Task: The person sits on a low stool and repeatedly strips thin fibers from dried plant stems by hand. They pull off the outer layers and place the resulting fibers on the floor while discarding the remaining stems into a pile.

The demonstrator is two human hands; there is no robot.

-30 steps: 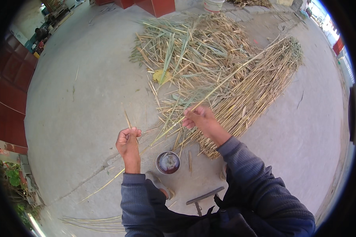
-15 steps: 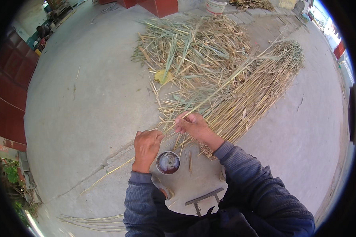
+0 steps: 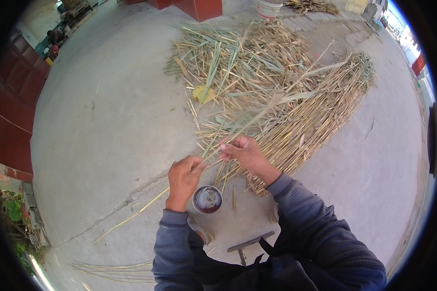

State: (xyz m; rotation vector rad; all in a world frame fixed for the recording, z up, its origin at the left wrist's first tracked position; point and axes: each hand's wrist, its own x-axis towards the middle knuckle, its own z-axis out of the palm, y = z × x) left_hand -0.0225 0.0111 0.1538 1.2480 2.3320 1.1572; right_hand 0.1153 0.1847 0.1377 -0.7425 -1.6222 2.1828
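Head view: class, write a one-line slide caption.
Both hands, left and right, hold one long reed stalk above a small cup.

Pale yellow stalks [image 3: 296, 131] and green leaves [image 3: 218, 63] are seen on grey concrete floor [image 3: 107, 121]; blue-grey sleeves [image 3: 306, 218], a dark-filled cup [image 3: 207, 199], red doors [image 3: 14, 97].

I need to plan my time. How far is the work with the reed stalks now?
Done: a tidy bundle of bare stalks lies on the concrete. In hand: left hand and right hand grip one long stalk. Left: a loose leafy pile behind.
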